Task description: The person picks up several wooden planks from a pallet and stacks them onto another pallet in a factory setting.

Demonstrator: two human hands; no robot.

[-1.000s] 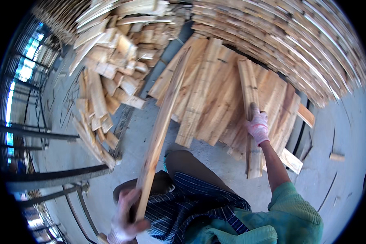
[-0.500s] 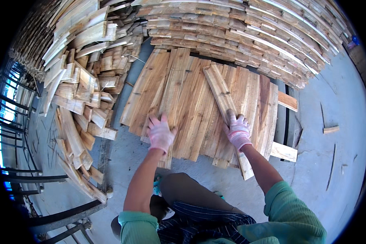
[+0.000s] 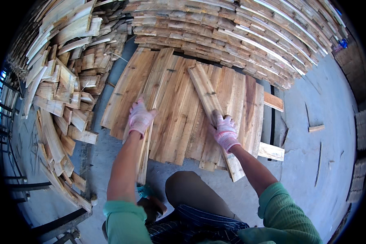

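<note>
A layer of long wooden planks [image 3: 179, 110] lies side by side in front of me. My left hand [image 3: 140, 118], in a pinkish-white work glove, straddles a narrow plank [image 3: 155, 83], with the thumb on its right side and the fingers on its left. The near end of that plank juts past the row toward my legs. My right hand [image 3: 224, 131], gloved alike, grips a second plank [image 3: 205, 90] that lies slantwise on top of the others, its near end also sticking out past the row. Both palms hide part of the wood beneath.
A tall stack of boards [image 3: 215, 36] stands behind the row. Short offcuts [image 3: 63, 87] are heaped at the left, near a black metal frame [image 3: 59, 223]. Two crosspieces, one a pale board end [image 3: 271, 151], protrude at right. Scraps such as a small stick [image 3: 316, 128] lie on the concrete floor.
The plank under my left hand has slid toward me and turned slightly, its near end now farther out. My right hand stays on the slanted plank. The whole view has shifted a little.
</note>
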